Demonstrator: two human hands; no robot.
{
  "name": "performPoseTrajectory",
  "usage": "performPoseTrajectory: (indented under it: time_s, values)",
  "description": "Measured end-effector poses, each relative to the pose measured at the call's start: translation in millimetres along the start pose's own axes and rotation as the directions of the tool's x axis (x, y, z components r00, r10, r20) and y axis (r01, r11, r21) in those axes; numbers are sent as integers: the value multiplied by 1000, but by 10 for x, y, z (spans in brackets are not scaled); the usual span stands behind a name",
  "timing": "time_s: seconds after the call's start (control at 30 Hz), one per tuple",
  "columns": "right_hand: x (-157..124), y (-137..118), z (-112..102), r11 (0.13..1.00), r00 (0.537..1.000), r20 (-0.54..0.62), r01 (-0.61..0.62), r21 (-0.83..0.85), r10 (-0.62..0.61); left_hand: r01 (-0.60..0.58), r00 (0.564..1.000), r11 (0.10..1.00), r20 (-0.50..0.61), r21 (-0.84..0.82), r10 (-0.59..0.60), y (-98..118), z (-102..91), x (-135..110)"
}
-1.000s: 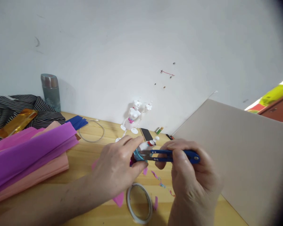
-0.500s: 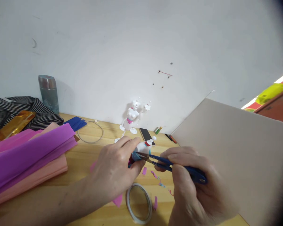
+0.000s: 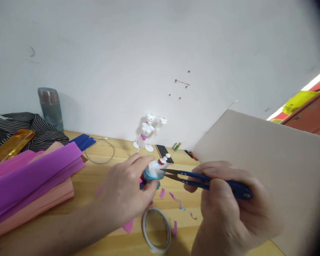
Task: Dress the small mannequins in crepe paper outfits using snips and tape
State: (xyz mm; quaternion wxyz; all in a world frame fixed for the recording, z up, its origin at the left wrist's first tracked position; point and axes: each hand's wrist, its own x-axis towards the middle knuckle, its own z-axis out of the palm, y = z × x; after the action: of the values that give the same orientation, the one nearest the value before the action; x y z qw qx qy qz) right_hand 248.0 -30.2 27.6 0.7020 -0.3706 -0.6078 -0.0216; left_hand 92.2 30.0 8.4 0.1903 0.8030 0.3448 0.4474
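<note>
My left hand (image 3: 129,192) is closed around a small white dress form (image 3: 155,169), tilted with its neck to the upper right. It has a red band at the neck and blue paper wrapped round its body; my fingers hide the lower part. In my right hand (image 3: 229,206) I grip blue thread snips (image 3: 212,180). Their two blades are apart, with the tips beside the form's white chest; whether they touch it I cannot tell. Below the hands lies a roll of tape (image 3: 144,227), with pink paper scraps (image 3: 175,228) near it.
More white dress forms (image 3: 146,129) stand against the wall, one with a pink sash. A phone (image 3: 161,150) lies before them. Purple and peach crepe paper (image 3: 40,177), striped cloth (image 3: 45,129), a flask (image 3: 50,110) and a cable (image 3: 113,156) are leftward. A pale board (image 3: 256,160) rises at right.
The snips have drawn back to the right from the blue paper, and their blades are free of it. My left hand has shifted slightly left with the dress form, as the view turned a little.
</note>
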Motion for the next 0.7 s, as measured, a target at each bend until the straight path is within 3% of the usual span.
performPoseTrajectory:
  time_s: [0.1,0.23,0.33,0.57,0.7]
  values:
    - [63,11,-70,998,1000,1,-11,59,11,-2,998,997,62,-82,7,-95,-108,94]
    - [163,93,-170,986,974,227,-20,168,-20,91,963,982,265,-168,-44,-296,-250,212]
    - [204,182,-188,967,954,297,-37,252,-41,129,934,971,353,-200,-51,-381,-300,249]
    - [228,242,-197,948,914,405,-132,291,4,136,920,959,391,-247,-29,-391,-287,247]
    - [229,236,-224,943,919,394,-154,295,27,108,922,970,388,-220,-14,-374,-304,240]
